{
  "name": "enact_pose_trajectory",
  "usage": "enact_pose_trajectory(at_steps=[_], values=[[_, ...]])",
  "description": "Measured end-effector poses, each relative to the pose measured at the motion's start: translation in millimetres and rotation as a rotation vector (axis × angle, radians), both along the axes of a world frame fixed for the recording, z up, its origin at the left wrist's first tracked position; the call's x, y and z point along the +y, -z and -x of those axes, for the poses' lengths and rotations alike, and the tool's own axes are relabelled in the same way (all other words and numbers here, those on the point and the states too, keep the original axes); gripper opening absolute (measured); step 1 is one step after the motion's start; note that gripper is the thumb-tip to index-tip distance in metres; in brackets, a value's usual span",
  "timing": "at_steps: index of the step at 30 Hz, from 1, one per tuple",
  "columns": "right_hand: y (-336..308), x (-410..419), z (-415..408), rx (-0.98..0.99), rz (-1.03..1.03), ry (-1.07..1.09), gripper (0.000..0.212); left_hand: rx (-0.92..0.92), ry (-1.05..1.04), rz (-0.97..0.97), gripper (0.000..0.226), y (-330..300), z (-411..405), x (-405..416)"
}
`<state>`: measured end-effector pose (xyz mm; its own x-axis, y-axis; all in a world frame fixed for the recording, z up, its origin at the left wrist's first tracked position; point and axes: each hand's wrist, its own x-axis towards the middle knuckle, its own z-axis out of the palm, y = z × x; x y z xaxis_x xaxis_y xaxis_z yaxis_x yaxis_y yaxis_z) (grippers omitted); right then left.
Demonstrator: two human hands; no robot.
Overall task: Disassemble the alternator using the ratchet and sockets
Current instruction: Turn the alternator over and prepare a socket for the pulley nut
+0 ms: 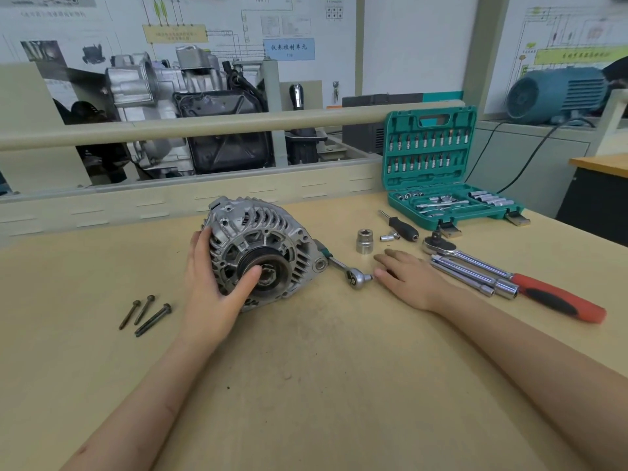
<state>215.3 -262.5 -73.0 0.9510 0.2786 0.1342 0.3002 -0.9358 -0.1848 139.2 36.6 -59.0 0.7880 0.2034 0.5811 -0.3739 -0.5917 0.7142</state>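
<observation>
A silver alternator (268, 232) stands on the tan workbench (306, 368) with its pulley facing me. My left hand (212, 283) grips its left side, thumb across the pulley. A small ratchet (346, 270) lies just right of the alternator, its green handle tucked behind the housing. My right hand (407, 280) rests flat on the bench with fingers apart, fingertips almost at the ratchet head, holding nothing. Three long bolts (144, 314) lie loose at the left. A large socket (364, 241) stands upright behind my right hand.
A big red-handled ratchet (516, 278) and extension bars (472, 275) lie at the right. A black-handled driver (401, 226) and a small adapter (390, 237) sit near the open green socket case (438, 171). A beige rail and a cutaway engine stand behind the bench.
</observation>
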Motion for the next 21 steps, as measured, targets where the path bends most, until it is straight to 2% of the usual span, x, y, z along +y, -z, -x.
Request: enact_pose_trajectory(at_steps=[21], values=[[2,-3,14,-0.048,-0.12,-0.025,0.035,-0.021,-0.014,-0.021,0.099,2,-3,0]])
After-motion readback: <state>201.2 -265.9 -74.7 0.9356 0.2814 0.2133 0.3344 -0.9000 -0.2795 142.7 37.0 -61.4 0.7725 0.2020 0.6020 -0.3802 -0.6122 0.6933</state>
